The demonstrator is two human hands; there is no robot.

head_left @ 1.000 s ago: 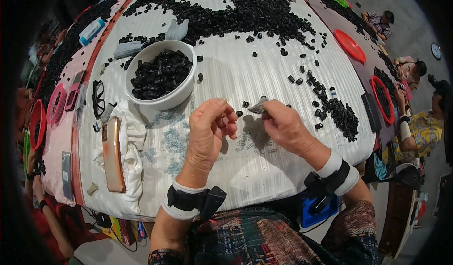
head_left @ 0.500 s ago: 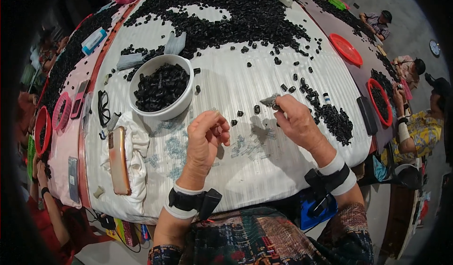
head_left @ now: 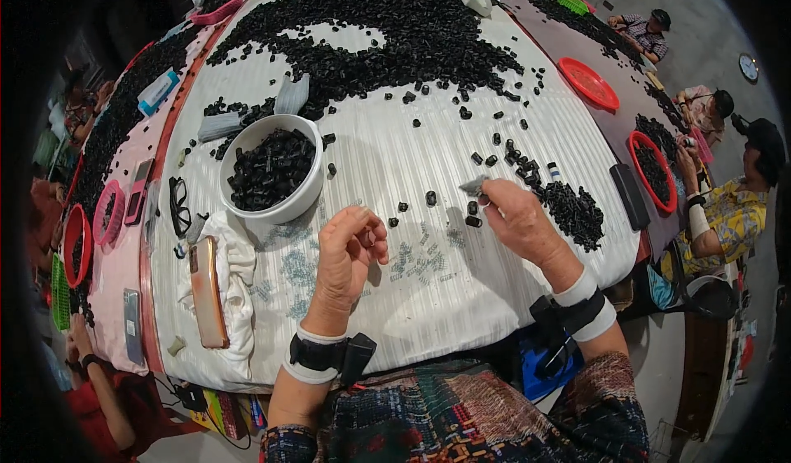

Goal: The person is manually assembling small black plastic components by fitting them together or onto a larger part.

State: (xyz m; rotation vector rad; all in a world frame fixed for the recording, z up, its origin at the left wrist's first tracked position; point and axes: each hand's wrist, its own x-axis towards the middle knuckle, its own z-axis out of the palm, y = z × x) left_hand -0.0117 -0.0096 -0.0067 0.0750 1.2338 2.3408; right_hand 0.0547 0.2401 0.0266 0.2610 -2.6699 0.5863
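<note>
Over the white striped cloth my left hand (head_left: 344, 245) is closed, fingers curled toward the thumb; anything in them is hidden. To the right, my right hand (head_left: 521, 222) is closed too, with a grey fabric-like piece (head_left: 472, 185) at its fingertips; whether it is worn or pinched I cannot tell. Close by the right fingertips lie small black plastic pieces (head_left: 473, 222), and another black piece (head_left: 431, 198) rests between the hands. Small thin coil springs (head_left: 416, 264) are scattered between them, with more springs (head_left: 298, 272) left of my left hand.
A white bowl (head_left: 309, 184) of black parts stands at left, near glasses (head_left: 178, 208) and a phone (head_left: 207, 298) on white cloth. At right lies a pile of narrow black pieces (head_left: 574, 217). A large black heap (head_left: 387, 26) covers the far side. Other people sit along both sides.
The view has shifted slightly, so the table things appear a little to the left. Both hands keep nearly the same pose; black pieces by the right fingertips now show clearly.
</note>
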